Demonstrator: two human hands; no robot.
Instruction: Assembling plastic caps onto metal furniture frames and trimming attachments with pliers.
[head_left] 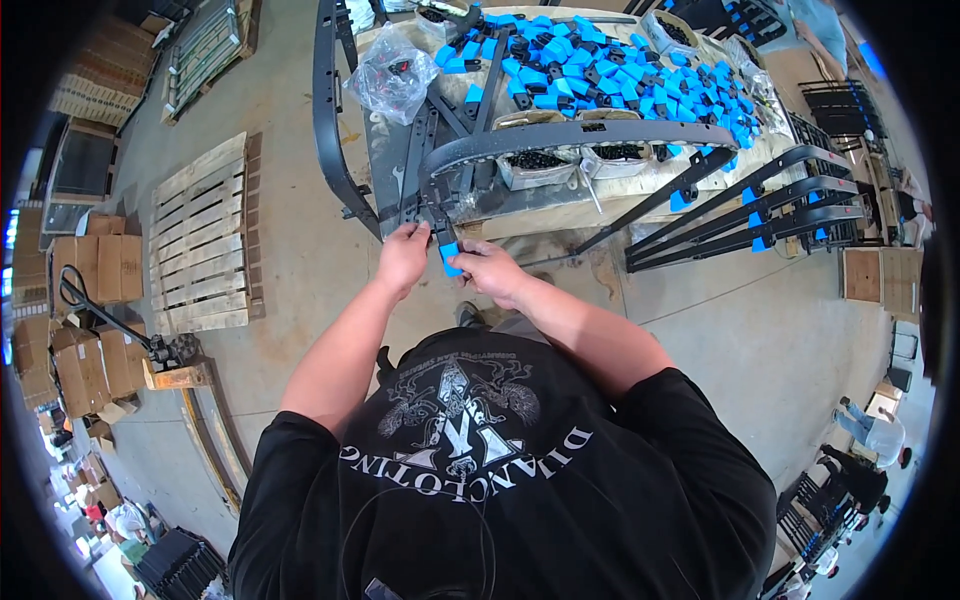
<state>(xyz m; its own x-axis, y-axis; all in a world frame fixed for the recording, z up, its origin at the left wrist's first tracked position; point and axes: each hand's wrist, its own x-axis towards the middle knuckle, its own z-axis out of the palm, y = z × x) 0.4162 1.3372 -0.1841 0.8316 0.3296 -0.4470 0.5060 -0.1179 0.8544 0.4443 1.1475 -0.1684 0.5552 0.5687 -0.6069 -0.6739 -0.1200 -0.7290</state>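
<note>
From my remote seat I watched both hands meet just off the near edge of the table (pixel 535 208), toward its near left corner. The right hand (pixel 487 273) was clamped on one blue piece (pixel 450 259), thumb over its side. The left hand (pixel 408 259) had its fingers bunched against the dark near end of one curved black bar (pixel 650 133), though I couldn't tell whether they had closed on it. The piece sat at that bar end, before the near edge. I judged the step to be seating it there; the next move seemed to call for holding the bar steady and squaring the piece before pressing.

Then I counted. Two open boxes of small black parts (pixel 540 178) stood along the near edge, one clear plastic bag (pixel 395 85) lay by the left edge, and one wrench (pixel 397 183) near the near left corner. Three more curved bars (pixel 815 187) leaned beyond the right edge. The blue pile (pixel 600 75) across the surface overlapped too much to count.
</note>
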